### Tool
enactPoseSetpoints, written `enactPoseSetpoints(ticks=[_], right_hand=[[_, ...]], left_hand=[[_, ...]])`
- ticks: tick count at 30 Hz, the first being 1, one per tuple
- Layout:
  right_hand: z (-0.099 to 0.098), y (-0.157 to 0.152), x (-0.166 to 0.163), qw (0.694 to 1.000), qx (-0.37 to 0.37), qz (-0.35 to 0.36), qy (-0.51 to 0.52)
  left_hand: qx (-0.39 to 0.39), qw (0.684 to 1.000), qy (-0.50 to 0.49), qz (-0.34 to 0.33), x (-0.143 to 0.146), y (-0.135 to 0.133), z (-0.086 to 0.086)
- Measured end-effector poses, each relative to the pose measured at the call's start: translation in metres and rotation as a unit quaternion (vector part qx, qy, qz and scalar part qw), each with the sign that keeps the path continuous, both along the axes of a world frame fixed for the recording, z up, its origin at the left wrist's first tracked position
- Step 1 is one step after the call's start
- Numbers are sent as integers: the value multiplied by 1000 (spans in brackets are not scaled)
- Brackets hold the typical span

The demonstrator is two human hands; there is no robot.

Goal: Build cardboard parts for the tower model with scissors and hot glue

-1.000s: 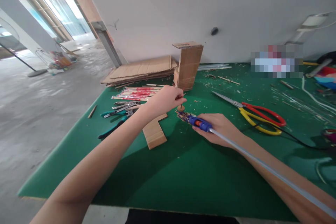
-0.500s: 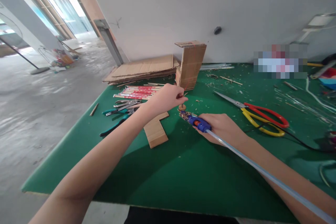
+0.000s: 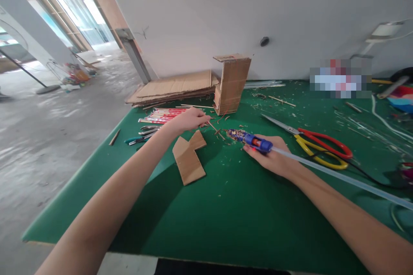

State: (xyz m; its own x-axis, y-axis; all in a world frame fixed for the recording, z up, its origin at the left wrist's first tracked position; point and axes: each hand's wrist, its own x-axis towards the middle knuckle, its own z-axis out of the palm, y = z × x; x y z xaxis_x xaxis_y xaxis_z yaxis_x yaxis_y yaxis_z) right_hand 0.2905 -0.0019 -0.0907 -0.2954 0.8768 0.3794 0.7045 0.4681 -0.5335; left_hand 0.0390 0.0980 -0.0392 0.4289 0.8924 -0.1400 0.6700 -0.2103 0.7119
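My left hand (image 3: 193, 119) is closed in a pinch on a thin wooden stick (image 3: 212, 126). The stick slants down to the right, and its far end is close to the glue gun's tip; I cannot make out clearly what is on that end. My right hand (image 3: 274, 159) is wrapped round a blue hot glue gun (image 3: 250, 138) whose front is crusted with debris. A long clear glue stick (image 3: 322, 165) runs out of its back, and a small red light shows on its side. Below my left hand lies a cut, angled cardboard piece (image 3: 190, 163).
A folded cardboard form (image 3: 232, 86) stands at the back beside stacked cardboard sheets (image 3: 180, 84). Red-wrapped sticks (image 3: 161, 115) and pliers (image 3: 142, 137) lie left. Large red-and-yellow-handled scissors (image 3: 309, 137), with the gun's black cable (image 3: 364, 174) across the handles, lie right.
My left hand has moved left, away from the glue gun, and the stick has gone from upright to slanted. The glue gun has shifted slightly right and turned more level.
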Motion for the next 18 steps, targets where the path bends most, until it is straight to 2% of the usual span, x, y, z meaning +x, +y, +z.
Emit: enactPoseSetpoints(ticks=[3,9,18], right_hand=[[2,0,1,999,-18,-28,19],[-1,0,2,997,-52,-37,51],[3,-1,-1,998,-39,-34,48]], left_hand=[[-79,993,-89,-18,-3,5,-8],[-180,960,-214,21,-1,7,-14],[-227,933,-280,1,-1,5,-16]])
